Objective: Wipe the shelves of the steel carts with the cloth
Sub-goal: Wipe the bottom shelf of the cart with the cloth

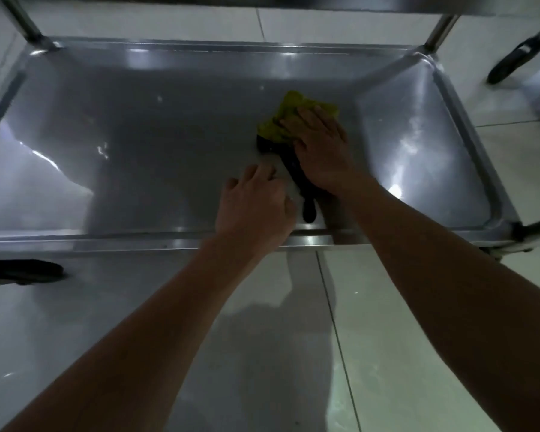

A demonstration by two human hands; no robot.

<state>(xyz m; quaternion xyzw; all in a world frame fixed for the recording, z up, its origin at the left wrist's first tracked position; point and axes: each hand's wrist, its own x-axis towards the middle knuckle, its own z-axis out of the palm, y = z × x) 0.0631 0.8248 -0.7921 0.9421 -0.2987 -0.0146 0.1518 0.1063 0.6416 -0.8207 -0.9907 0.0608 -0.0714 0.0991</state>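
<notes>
A low steel cart shelf (144, 151) with a raised rim fills the upper half of the view. A yellow-green cloth (286, 118) lies bunched on the shelf right of centre. My right hand (320, 148) presses flat on the cloth, fingers straight and spread toward the far left. Its dark reflection shows in the steel beneath it. My left hand (256, 204) rests near the shelf's front rim, just left of the right hand, with fingers loosely bent on the steel and holding nothing.
Upright cart posts stand at the far left corner (28, 29) and far right corner (438, 29). Another shelf's edge crosses the top. Dark cart wheels show at the right (518, 57) and at the left edge (22, 271). Pale floor tiles surround the cart.
</notes>
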